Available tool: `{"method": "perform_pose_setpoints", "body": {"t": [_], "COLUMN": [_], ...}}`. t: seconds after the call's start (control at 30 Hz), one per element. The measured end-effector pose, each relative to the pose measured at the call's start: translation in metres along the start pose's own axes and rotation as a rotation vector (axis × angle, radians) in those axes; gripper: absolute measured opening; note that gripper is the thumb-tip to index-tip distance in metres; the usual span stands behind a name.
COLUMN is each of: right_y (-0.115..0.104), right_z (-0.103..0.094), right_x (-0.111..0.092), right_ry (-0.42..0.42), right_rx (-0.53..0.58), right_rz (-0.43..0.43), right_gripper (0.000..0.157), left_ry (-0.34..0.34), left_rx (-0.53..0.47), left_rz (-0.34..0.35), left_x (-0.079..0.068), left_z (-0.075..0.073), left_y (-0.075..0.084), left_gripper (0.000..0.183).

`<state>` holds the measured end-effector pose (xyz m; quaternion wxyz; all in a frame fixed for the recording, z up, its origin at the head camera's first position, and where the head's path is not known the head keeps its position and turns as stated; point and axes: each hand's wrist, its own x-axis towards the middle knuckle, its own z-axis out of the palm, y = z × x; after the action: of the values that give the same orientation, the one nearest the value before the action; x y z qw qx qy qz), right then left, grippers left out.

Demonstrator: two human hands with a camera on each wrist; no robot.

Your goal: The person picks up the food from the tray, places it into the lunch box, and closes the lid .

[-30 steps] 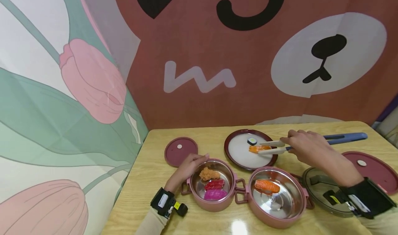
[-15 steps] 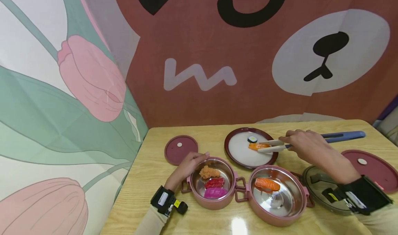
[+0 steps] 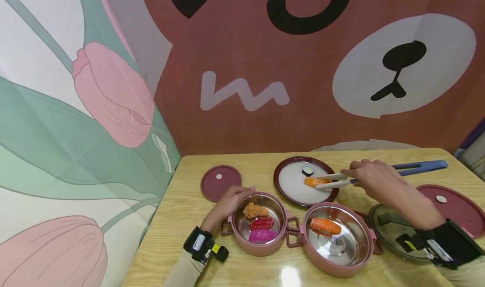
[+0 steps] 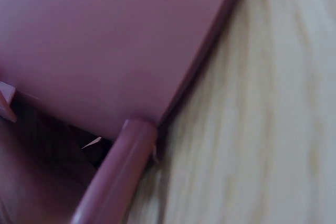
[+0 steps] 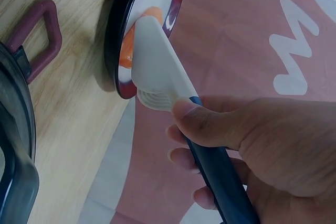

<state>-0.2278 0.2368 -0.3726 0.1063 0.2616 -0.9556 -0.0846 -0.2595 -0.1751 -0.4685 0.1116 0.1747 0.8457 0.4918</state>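
Nearest on the light wood table (image 3: 151,266) is the larger pink pot (image 3: 335,268), holding an orange salmon-like piece (image 3: 326,226). Just to its left is a smaller pink pot (image 3: 261,250), the handles of the two almost meeting. Inside the smaller pot are a piece of fried chicken (image 3: 255,211), a red piece (image 3: 261,223) and a magenta one (image 3: 262,236). The left hand (image 3: 232,201) rests at its left rim, one finger stretched along the edge; whether the others curl round cannot be told. A glass lid (image 3: 390,233) lies right of the larger pot, partly under the right forearm.

Farther back, the right hand (image 3: 379,178) wraps thumb and fingers around blue-handled tongs (image 3: 424,167). Their white tips stand narrowly apart, either side of an orange sushi topping (image 3: 313,181) on a dark-rimmed white plate (image 3: 293,186); how firmly they press is unclear. Just behind that piece sits a small sushi roll (image 3: 307,171). Flat burgundy lids lie left (image 3: 221,189) and right (image 3: 456,213) of the plate. A bear-face backdrop (image 3: 242,131) rises behind.
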Motion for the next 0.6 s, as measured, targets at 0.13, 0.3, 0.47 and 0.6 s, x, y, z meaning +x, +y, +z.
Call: {"method": "perform_pose_setpoints", "body": {"t": [0.13, 0.3, 0.47, 0.6], "right_y": [0.001, 0.001, 0.001, -0.001], "right_z": [-0.003, -0.008, -0.015, -0.023], "right_x": [-0.004, -0.01, -0.017, -0.022], "right_ry": [0.005, 0.022, 0.052, 0.075], "right_rx": [-0.008, -0.022, -0.046, -0.071], "right_rz": [-0.012, -0.019, -0.026, -0.043], "right_gripper": [0.046, 0.047, 0.048, 0.048], "left_ry": [-0.01, -0.02, -0.005, -0.002], "left_rx": [-0.008, -0.012, -0.002, 0.005], "left_rz": [-0.004, 0.001, 0.014, 0.017], "left_x": [0.001, 0.002, 0.002, 0.002], "left_z": [-0.001, -0.001, -0.001, -0.001], "left_y": [0.0, -0.001, -0.001, -0.001], "left_gripper": [0.052, 0.051, 0.055, 0.057]}}
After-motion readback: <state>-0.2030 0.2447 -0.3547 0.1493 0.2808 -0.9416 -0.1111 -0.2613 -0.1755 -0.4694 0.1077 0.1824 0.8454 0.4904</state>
